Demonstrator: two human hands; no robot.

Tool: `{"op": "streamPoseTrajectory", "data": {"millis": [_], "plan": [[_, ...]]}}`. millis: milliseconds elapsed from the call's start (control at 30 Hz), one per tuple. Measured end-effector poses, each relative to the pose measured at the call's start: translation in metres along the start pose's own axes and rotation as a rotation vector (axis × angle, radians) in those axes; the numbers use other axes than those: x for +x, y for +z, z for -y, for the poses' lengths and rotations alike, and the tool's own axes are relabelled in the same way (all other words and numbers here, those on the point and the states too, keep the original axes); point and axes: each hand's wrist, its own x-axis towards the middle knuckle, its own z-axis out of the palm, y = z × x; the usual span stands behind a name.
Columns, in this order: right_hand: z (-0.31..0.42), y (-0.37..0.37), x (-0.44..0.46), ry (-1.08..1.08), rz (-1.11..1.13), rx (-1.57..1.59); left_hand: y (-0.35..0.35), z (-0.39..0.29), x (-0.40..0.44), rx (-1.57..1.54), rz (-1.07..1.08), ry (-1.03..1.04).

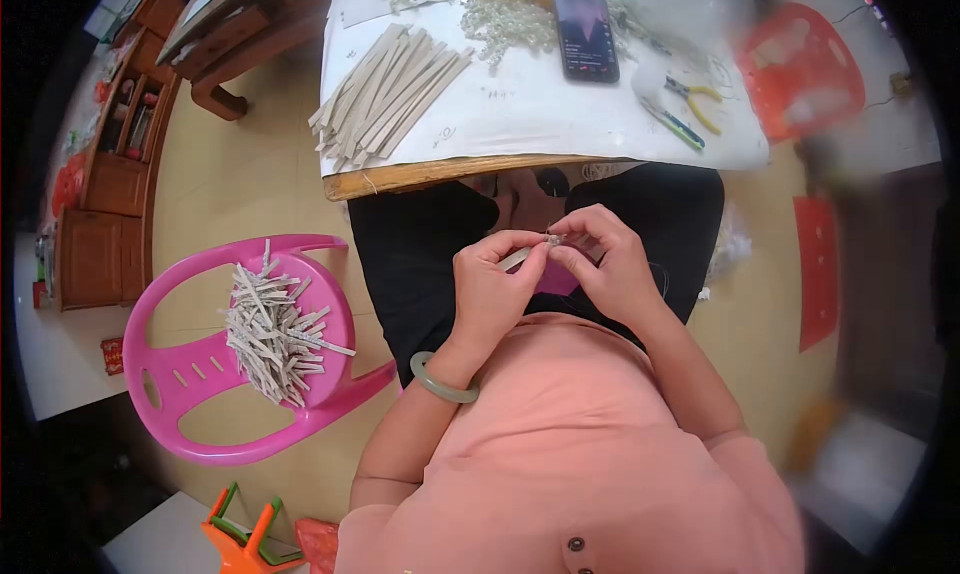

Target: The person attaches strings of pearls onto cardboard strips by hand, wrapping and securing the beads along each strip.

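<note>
Above the lap, my left hand (498, 279) pinches a pale strip (515, 259) between thumb and fingers. Close against it, my right hand (603, 259) is closed at the strip's end, where a small whitish piece (554, 241) shows between the fingertips; its details are too small to tell. A thin dark thread hangs by the right hand. On the white-covered table (490, 124) ahead lies a fan of long pale strips (390, 94). Clear beads (515, 26), a lit phone (586, 34), yellow-handled pliers (697, 104) and a green-and-blue tool (678, 126) lie farther right.
A pink chair (325, 319) at the left bears a heap of short strips (275, 334). An orange and green stool (250, 534) stands below it. The table's wooden edge (440, 176) is just ahead of the hands. At the right is a red chair (800, 74).
</note>
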Motion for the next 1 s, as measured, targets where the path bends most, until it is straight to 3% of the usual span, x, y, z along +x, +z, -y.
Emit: {"op": "streamPoseTrajectory", "data": {"millis": [167,400,467,667,833,1000], "plan": [[-0.009,-0.002,-0.001,-0.048,0.057,-0.178,0.0,0.001,0.0,-0.026,0.006,-0.053],[-0.003,-0.005,0.003,-0.128,0.042,-0.116,-0.004,-0.006,0.002,0.04,-0.012,-0.03],[0.004,-0.007,0.001,-0.206,0.049,-0.171,-0.004,-0.002,0.003,0.191,-0.006,0.139],[0.008,-0.01,0.006,-0.168,-0.012,-0.122,-0.009,0.004,0.005,0.319,0.164,0.331],[-0.009,-0.011,0.012,-0.045,-0.06,-0.1,-0.009,-0.01,0.006,0.14,0.072,0.161],[-0.006,0.008,-0.008,-0.073,0.118,-0.148,-0.007,0.003,0.007,-0.001,-0.026,-0.012]]}}
